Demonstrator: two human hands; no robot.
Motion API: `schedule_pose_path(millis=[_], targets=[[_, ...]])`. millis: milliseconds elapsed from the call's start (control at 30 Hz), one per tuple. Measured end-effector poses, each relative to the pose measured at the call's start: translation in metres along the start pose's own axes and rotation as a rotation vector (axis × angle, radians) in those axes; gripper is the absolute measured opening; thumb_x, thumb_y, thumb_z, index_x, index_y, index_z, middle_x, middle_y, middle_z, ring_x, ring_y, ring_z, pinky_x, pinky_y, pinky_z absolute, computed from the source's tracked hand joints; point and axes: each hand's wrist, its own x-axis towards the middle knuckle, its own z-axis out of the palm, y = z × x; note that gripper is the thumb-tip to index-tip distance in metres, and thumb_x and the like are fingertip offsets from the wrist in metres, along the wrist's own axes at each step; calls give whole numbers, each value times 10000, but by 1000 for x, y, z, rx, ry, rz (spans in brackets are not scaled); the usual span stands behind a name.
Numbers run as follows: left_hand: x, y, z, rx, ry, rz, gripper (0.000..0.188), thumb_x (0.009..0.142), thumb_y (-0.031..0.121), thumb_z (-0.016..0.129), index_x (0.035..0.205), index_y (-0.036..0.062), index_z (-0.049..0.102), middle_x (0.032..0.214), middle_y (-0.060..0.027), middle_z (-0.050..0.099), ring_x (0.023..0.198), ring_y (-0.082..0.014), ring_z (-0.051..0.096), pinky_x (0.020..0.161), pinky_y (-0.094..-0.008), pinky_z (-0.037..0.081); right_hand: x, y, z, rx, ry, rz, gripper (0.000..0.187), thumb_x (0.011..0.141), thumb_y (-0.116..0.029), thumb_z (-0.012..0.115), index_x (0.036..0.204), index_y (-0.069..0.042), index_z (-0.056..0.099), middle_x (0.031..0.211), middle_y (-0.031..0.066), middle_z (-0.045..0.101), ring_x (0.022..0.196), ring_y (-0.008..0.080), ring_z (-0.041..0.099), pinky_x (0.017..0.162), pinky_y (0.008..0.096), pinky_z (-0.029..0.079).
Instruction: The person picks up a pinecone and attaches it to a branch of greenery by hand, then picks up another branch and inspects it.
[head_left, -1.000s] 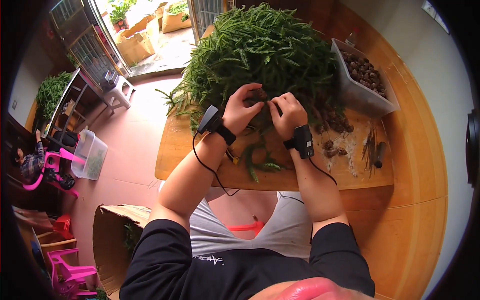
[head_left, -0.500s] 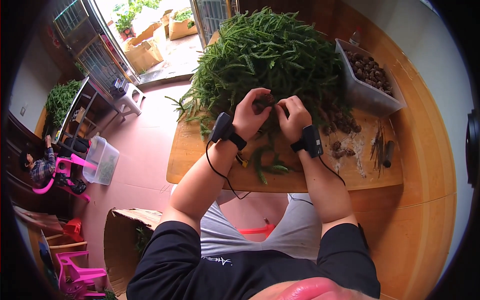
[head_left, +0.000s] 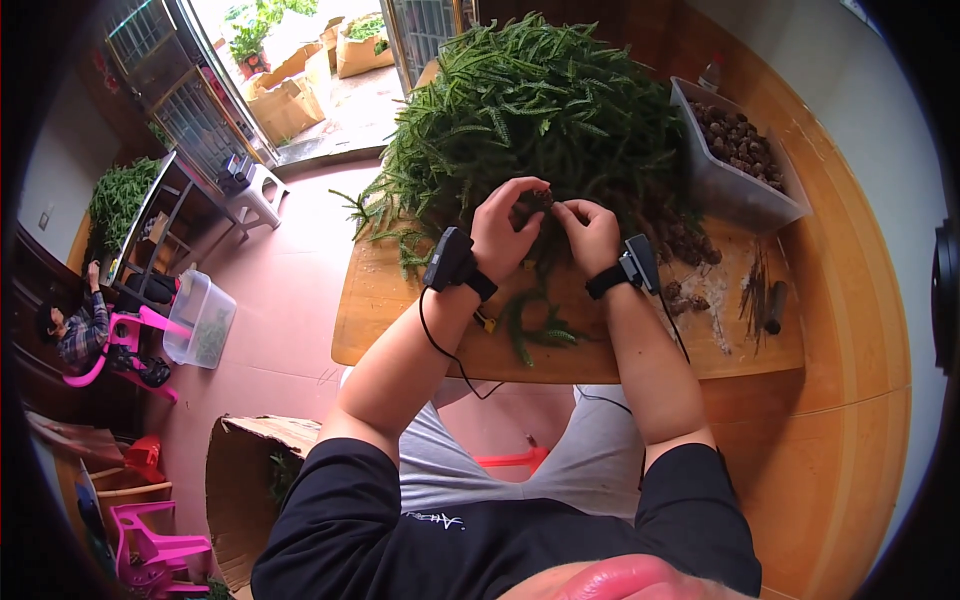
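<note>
Over the near part of the wooden table [head_left: 385,325], my left hand [head_left: 503,228] is curled round a brown pine cone [head_left: 542,199]. Thumb and fingers of my right hand [head_left: 592,235] are pinched together against the cone's right side; anything between those fingertips is too small to make out. Just beyond both hands rises a big heap of green artificial fir branches [head_left: 540,110]. A loose green sprig [head_left: 520,328] lies on the table below my hands. More pine cones [head_left: 688,245] lie to the right of my right hand.
A clear plastic bin [head_left: 745,197] of pine cones stands at the table's far right. Thin dark sticks [head_left: 754,290] and a dark cylinder [head_left: 775,308] lie near the right edge. A cardboard box [head_left: 235,500] is at lower left; another person [head_left: 80,335] sits far left.
My right wrist has turned and its fingers have shifted slightly lower beside the cone. My left hand has moved a little to the right, still gripping the cone.
</note>
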Motion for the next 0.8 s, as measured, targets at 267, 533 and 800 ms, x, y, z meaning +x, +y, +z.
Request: schedule_pose_path(millis=[267, 533, 800], targets=[[1, -17, 5, -383, 34, -114, 413, 870, -91, 633, 1252, 42, 551, 1177, -56, 613, 1067, -129, 609, 888, -248, 522, -4, -11, 0, -295, 100, -285, 215, 887, -210, 709, 878, 5, 721, 757, 85, 699, 689, 136, 639, 664, 289, 484], [0, 8, 0, -83, 21, -8, 397, 797, -94, 657, 1165, 53, 627, 1093, -86, 670, 958, -183, 671, 821, -274, 543, 1, 7, 1, 152, 3, 59, 200, 906, -185, 693, 827, -2, 707, 688, 3, 632, 625, 100, 576, 607, 275, 462], [4, 0, -1, 18, 40, 249, 404, 793, -77, 670, 1169, 66, 630, 1119, -86, 673, 935, -202, 694, 729, -279, 562, 6, 6, -12, 483, -186, 389, 145, 909, -189, 693, 873, -50, 714, 674, -47, 596, 545, 46, 486, 489, 219, 365]])
